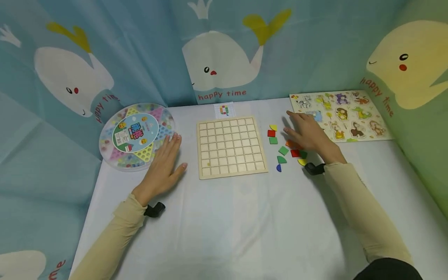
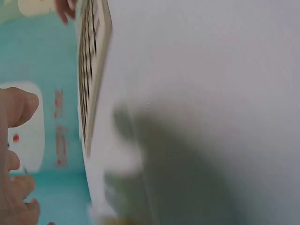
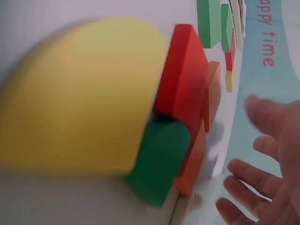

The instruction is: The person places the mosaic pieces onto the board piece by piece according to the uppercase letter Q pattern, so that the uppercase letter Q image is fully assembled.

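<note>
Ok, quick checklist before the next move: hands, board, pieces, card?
1. Right hand free: ok, holds nothing.
2. Left hand clear of the round game box: cannot tell; they overlap in the head view, contact unclear.
3. Grid board free of pieces: ok.
4. Coloured pieces spread apart: not ok, several bunch by the right hand.
5. Pattern card uncovered: ok, lies behind the board.
6. Card's fine detail legible: cannot tell, too small.
</note>
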Motion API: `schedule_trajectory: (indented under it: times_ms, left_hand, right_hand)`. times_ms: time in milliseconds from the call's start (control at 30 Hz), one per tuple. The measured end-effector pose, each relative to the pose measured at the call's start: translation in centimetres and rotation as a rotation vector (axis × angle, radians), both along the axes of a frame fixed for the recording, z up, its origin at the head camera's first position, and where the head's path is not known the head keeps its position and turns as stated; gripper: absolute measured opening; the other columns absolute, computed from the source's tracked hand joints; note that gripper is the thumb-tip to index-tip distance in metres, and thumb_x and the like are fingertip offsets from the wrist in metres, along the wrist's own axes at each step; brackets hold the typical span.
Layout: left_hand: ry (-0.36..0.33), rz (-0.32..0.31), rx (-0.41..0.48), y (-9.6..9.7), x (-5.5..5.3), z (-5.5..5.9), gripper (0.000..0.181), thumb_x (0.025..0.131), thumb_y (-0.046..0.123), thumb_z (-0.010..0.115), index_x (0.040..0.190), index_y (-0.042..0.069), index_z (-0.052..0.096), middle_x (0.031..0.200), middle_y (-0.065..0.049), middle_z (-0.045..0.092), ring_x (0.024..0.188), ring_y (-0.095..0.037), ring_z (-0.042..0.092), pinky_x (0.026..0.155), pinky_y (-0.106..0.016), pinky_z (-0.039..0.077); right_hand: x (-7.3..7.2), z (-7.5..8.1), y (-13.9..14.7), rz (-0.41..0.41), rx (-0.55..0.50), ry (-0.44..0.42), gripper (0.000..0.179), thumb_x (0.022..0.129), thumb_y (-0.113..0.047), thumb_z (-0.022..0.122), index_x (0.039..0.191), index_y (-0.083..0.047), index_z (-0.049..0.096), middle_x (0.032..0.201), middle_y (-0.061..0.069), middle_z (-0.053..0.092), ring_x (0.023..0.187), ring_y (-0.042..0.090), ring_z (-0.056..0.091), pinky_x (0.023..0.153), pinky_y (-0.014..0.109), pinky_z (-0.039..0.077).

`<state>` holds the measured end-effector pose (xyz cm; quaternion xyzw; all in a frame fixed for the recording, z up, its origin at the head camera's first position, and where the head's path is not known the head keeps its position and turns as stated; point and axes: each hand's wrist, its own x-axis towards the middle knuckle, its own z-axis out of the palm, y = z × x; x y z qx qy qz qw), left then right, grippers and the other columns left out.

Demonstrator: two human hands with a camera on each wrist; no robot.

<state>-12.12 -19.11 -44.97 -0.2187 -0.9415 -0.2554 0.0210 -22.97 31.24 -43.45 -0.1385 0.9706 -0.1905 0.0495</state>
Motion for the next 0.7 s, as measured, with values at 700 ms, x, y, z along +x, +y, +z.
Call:
schedule_trajectory:
  times_ms: [700]
  left_hand:
    - [-0.375,-0.059,0.185,4.3,-1.0,-2.2,0.098,0.104,0.03,0.066,0.168,-0.005,0.001,0.177,-0.021,-0.003,0.164,-0.04,-0.011,0.129,-0.064,0.0]
  right_hand:
    - [-2.6,-0.9,-3.5,0.096,-0.152,-0.003,0.038,0.1,-0.001,0.069,0.137,0.0,0.069,0.123,0.026,0.065,0.111,0.041,0.062,0.098,0.056,0.05]
